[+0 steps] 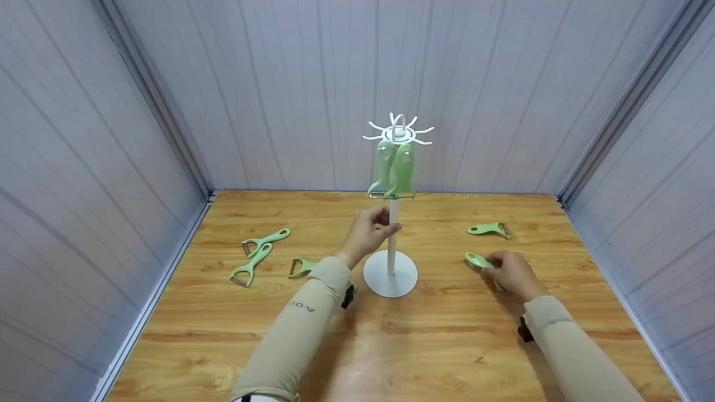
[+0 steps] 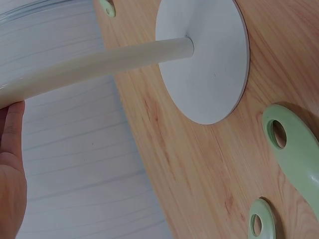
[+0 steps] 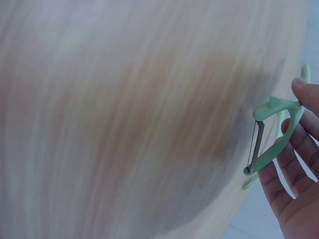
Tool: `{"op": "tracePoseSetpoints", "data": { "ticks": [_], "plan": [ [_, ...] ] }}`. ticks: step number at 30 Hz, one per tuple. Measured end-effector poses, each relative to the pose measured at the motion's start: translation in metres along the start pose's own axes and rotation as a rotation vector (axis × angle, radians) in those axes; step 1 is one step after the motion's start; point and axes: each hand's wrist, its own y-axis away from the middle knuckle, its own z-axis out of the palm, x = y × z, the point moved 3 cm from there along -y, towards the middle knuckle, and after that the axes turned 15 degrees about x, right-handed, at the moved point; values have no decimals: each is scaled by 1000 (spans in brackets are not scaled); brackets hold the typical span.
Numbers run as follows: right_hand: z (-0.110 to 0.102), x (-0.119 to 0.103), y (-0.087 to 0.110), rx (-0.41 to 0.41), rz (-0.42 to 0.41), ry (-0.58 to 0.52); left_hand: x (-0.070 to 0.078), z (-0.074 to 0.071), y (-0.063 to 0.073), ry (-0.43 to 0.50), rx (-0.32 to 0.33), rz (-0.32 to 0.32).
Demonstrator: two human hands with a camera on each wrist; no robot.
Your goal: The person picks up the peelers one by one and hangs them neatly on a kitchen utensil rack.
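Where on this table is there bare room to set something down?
The table is bare between the forearms, on the near side of the stand's base, and from that base across to the peeler in the right hand. It's crowded left of the stand, where three peelers lie.

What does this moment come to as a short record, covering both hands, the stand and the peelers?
Left hand: grips the stand by its pole
Right hand: pinches a green peeler
Stand: white, upright on a wooden table
Hanging: two peelers
Loose, left of stand: at least three peelers
Loose, right of stand: one peeler, beyond the right hand
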Motion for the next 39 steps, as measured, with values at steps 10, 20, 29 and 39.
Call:
{"op": "tracePoseSetpoints", "data": {
  "ticks": [10, 20, 29, 39],
  "plan": [
    [-1, -20, 3, 113, -66, -99, 0, 0, -1, 10, -1, 15],
    [-2, -43, 9, 227, -70, -190, 1, -1, 0, 26, -5, 14],
    [-8, -69, 13, 316, -85, -277, 0, 0, 1, 17, 3, 32],
    [-14, -92, 19, 367, -62, -296, 1, 1, 1, 27, 8, 43]
  ]
}}
